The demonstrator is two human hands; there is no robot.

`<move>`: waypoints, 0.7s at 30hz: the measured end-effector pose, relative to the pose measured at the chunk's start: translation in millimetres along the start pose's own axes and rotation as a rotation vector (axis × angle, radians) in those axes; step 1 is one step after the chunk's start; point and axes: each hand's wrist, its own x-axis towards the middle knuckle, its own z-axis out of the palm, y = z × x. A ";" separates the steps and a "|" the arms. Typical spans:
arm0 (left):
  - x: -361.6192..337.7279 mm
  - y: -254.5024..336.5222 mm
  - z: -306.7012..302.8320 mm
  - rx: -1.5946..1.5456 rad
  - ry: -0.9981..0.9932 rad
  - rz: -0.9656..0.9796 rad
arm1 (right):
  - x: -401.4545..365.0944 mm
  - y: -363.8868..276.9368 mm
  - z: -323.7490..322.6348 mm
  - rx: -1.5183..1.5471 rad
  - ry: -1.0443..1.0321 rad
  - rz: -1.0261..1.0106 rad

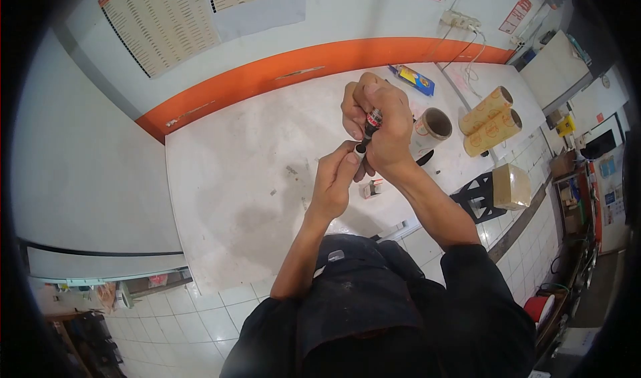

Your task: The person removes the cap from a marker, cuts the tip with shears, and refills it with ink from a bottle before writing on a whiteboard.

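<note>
Above the white table (227, 191), my two hands meet in front of me. My right hand (388, 114) is wrapped round a small dark bottle (374, 119) with a red-and-white label, tipped so its black end points down. Below it, my left hand (334, 181) pinches a short white tube (360, 149) with a dark opening facing up. The bottle's black end is right at the tube's mouth. A small red-and-white box (372, 188) stands on the table just beneath my hands.
To the right are a clear film roll (427, 132) and two yellow rolls (493, 121). A blue-and-yellow box (414, 80) lies behind my hands. A cardboard box (511, 186) sits beside a black stool-like object (477, 198). A power strip (461, 21) hangs on the wall.
</note>
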 end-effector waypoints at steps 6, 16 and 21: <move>0.9 -2.6 -6.3 -0.019 -0.009 -0.030 | 10.8 11.6 -2.2 0.281 0.192 0.123; 12.1 -20.0 -7.7 -0.115 0.004 -0.262 | 5.4 82.2 -99.5 1.132 0.422 0.300; 13.8 -23.0 -7.1 -0.085 0.064 -0.264 | -22.6 124.7 -143.1 1.219 0.764 0.261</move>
